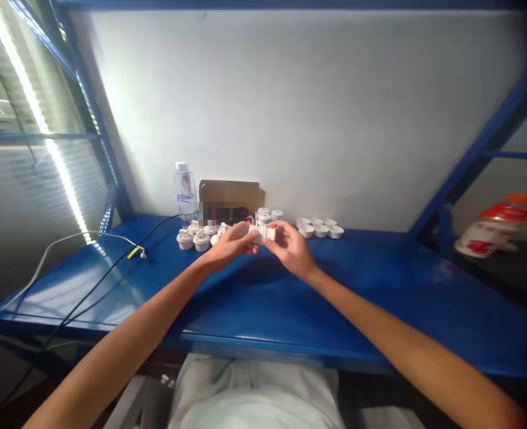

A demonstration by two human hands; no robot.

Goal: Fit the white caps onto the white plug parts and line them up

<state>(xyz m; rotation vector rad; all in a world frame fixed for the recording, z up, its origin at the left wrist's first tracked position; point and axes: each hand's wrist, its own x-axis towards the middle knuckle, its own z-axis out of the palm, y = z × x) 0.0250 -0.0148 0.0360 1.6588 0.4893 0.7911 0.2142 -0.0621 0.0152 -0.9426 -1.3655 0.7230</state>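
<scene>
White piece (267, 232) is over the bench (366, 280), pinched in the grip of my left hand (233, 244) and right hand (294, 249). From here I judge this two-handed handling; the next move calls for even pressure.

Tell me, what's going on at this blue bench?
A person is holding a small white piece in both bare hands, the left hand on one end and the right hand on the other, above the blue bench. More round white pieces stand beside the left hand, and white cup-like parts sit beyond the right. A cardboard box and a clear bottle stand at the back.
</scene>
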